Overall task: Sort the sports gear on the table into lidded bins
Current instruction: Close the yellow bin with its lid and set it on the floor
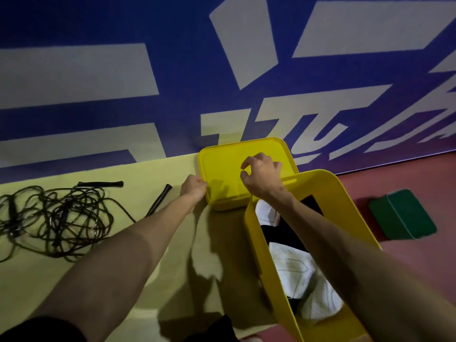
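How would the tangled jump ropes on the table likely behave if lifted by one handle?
The jump ropes would probably come up floppy, cords trailing. Their loops overlap heavily, so one handle would likely drag the whole clump. They look thin, so probably light.

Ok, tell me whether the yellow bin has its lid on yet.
Off. The yellow bin stands open with white and black items showing inside; the yellow lid lies flat beside it on the table, gripped at its edge by the left hand.
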